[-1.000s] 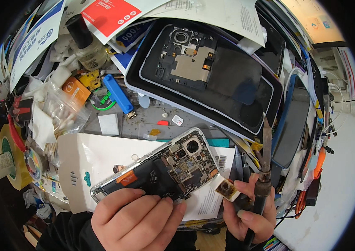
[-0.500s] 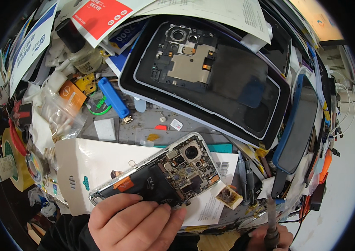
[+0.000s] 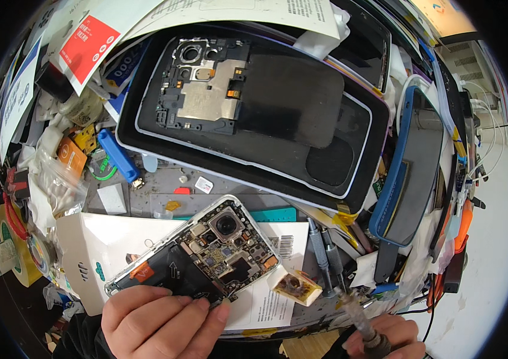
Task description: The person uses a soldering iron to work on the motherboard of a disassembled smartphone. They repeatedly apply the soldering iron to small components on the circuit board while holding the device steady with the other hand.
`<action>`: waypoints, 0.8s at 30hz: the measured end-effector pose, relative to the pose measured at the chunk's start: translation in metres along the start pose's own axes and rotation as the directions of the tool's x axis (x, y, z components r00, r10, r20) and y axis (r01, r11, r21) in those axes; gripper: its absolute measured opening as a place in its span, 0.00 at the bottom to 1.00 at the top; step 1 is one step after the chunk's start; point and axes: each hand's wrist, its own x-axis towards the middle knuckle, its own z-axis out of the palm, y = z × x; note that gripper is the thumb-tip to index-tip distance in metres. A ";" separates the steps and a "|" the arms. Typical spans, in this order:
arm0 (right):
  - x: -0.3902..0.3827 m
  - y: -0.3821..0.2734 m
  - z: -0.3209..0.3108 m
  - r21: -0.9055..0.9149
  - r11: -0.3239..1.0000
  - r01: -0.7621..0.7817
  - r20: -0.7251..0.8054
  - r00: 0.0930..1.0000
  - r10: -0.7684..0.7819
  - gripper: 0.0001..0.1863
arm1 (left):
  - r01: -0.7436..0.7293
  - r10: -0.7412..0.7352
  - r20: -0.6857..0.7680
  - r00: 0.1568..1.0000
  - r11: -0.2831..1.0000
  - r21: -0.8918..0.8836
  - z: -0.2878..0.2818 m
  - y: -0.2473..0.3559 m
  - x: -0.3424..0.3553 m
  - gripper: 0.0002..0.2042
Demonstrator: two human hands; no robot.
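My left hand is closed on the lower edge of an opened smartphone, its fingers lying over the black battery. The phone's circuit board and round camera show at its upper right end; it is tilted above a white cardboard package. In my right hand, at the lower right, is a soldering iron, its worn metal shaft slanting up and left. Its tip is blurred, apart from the phone. Between phone and iron sits a small white box with a brown, stained inside.
Behind the phone stands a black tray with a phone back cover and frame part. Screwdrivers and a blue-cased phone lie right; a blue tool, cotton swabs and tape rolls crowd the left. Papers hang over the back.
The whole scene has shifted left in the picture as my view turned. The soldering iron now leans further left, nearer the small white box. My left hand keeps its hold on the phone.
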 end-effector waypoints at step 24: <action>0.026 0.033 0.043 -0.154 0.981 0.115 -0.528 0.830 -0.180 0.12 | 0.011 -0.012 -0.031 0.999 1.000 -0.002 0.003 -0.001 0.006 0.15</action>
